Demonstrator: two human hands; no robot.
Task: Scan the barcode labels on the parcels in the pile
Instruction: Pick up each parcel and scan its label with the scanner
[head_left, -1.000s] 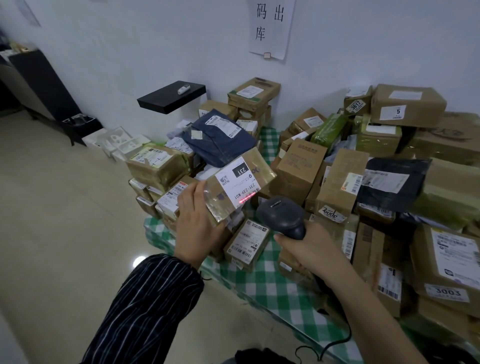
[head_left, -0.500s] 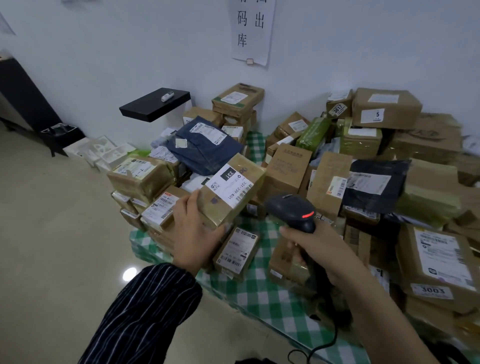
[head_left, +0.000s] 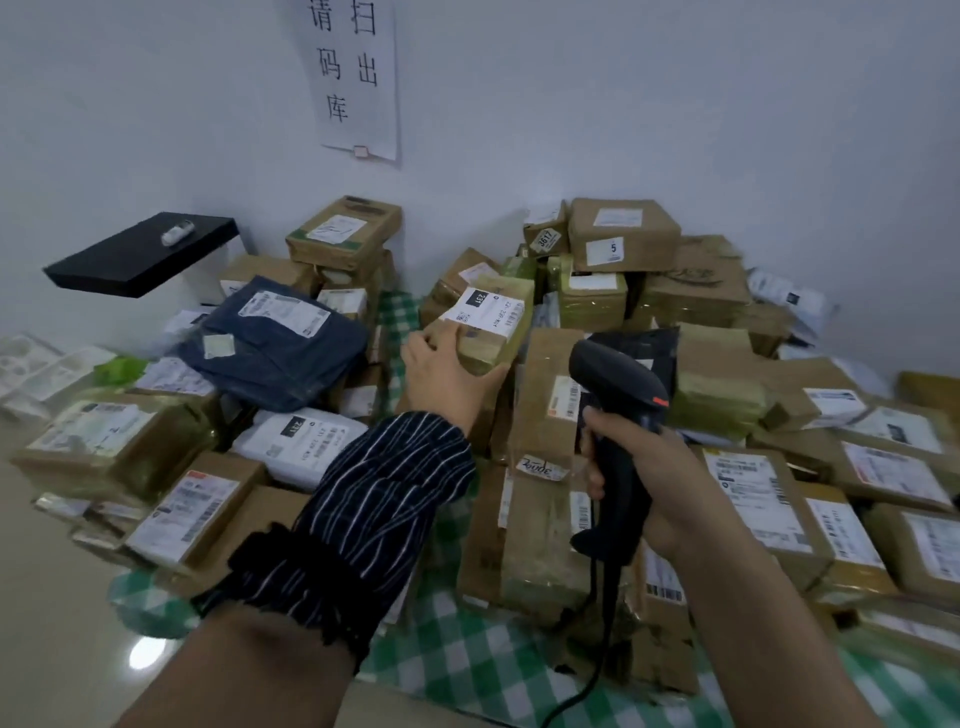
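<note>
The left hand (head_left: 447, 376) grips the box (head_left: 493, 345) by its near end, above the middle of the cloth (head_left: 467, 660) (label (head_left: 488, 309) up). The right hand (head_left: 649, 467) is closed round the scanner (head_left: 618, 379); the box lies just left of, and beyond, the scanner head.

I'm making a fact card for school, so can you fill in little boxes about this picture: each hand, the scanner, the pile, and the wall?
Left-hand grip: holds a taped brown cardboard box with a white 231 label, over the pile's middle
Right-hand grip: holds a black corded handheld barcode scanner by its handle
Scan beam: no red line shows on that label
Pile: many brown cardboard parcels, one dark blue plastic mailer bag
Underneath: green-and-white checked cloth
Wall: white paper sign with black characters; black shelf
</note>
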